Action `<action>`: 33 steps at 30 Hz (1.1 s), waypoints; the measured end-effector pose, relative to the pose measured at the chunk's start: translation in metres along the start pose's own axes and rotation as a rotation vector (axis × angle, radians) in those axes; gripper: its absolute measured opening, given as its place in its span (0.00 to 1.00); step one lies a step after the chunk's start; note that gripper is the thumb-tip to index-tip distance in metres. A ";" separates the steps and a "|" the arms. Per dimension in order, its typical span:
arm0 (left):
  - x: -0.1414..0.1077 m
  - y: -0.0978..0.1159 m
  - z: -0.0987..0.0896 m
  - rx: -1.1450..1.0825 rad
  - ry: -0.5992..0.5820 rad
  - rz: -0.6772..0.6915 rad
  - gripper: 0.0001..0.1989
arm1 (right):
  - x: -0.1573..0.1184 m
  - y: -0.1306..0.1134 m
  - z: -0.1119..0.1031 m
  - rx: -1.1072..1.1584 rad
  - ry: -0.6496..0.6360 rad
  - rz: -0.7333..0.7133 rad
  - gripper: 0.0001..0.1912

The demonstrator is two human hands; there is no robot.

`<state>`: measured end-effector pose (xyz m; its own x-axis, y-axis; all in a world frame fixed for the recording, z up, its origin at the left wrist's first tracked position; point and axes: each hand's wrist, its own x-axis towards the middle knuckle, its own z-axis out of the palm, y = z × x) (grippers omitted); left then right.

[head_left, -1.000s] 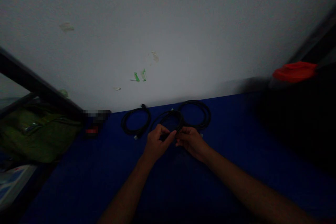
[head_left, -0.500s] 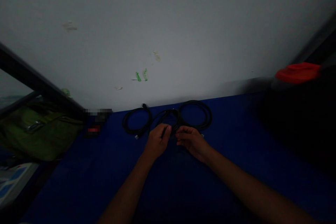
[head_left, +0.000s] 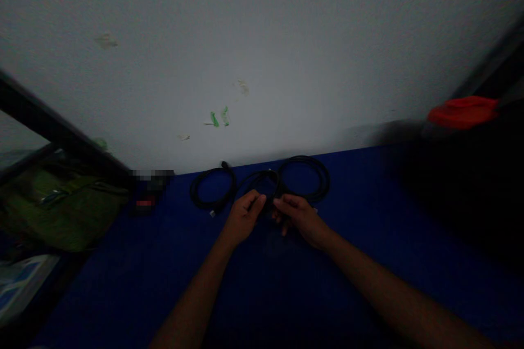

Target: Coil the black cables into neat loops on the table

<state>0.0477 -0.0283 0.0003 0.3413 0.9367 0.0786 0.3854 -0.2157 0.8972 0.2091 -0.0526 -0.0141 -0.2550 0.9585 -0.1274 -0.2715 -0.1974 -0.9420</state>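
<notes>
My right hand's (head_left: 305,218) lower fingers have just uncurled downward; it and my left hand (head_left: 243,219) pinch the middle cable's (head_left: 279,181) near side, apparently adjusting the loop.

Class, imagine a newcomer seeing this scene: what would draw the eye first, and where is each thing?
Probably the bright red item at far right, the picture's most vivid colour. Then the left hand and right hand, below centre, at the middle black cable coil, with a left coil and right coil beside it along the wall.
</notes>
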 end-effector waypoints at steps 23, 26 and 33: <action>-0.010 0.015 -0.003 -0.032 -0.276 0.042 0.18 | 0.003 -0.001 -0.001 -0.105 0.138 -0.008 0.16; -0.010 0.015 0.002 0.061 -0.214 0.061 0.17 | 0.003 -0.001 -0.001 -0.188 0.170 -0.002 0.16; -0.009 0.009 0.005 0.079 -0.147 0.070 0.13 | 0.002 -0.005 -0.008 -0.596 0.349 -0.194 0.09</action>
<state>0.0529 -0.0401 0.0055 0.4890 0.8695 0.0698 0.4209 -0.3053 0.8542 0.2175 -0.0478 -0.0117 0.0847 0.9945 0.0616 0.2969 0.0338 -0.9543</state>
